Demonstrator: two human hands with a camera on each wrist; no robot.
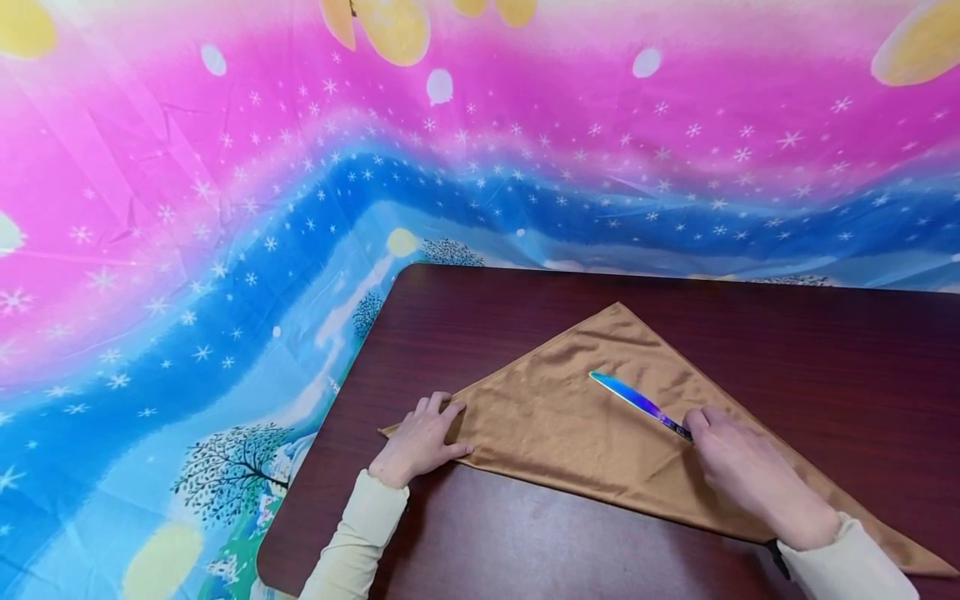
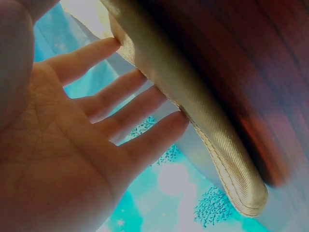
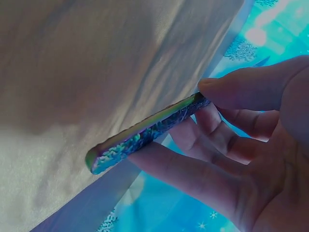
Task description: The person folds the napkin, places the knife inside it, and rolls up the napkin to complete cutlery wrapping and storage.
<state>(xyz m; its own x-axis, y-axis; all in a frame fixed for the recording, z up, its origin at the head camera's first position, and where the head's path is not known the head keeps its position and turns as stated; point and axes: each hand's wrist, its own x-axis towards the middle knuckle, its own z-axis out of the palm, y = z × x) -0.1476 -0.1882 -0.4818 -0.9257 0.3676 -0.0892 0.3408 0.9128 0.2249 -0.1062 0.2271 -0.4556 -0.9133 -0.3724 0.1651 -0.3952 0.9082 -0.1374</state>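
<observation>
A brown satin cloth napkin (image 1: 555,417), folded into a triangle, lies on the table with its peak pointing away from me. My left hand (image 1: 423,437) rests on its left corner, fingers spread and fingertips touching the fabric. The left wrist view shows those fingertips along the napkin's stitched, rounded edge (image 2: 212,116). Over the napkin's right half, my right hand (image 1: 738,467) pinches a rainbow-coloured table knife (image 1: 630,393) between thumb and fingers. Its blade points up and left across the cloth. In the right wrist view the knife's patterned handle (image 3: 145,133) extends out of the grip.
The dark reddish-brown wooden table (image 1: 487,304) has a rounded far-left corner. Behind it and to its left hangs a pink and blue backdrop cloth (image 1: 262,183) printed with snowflakes and trees. The napkin's right tip (image 1: 926,562) reaches past my right sleeve (image 1: 847,562).
</observation>
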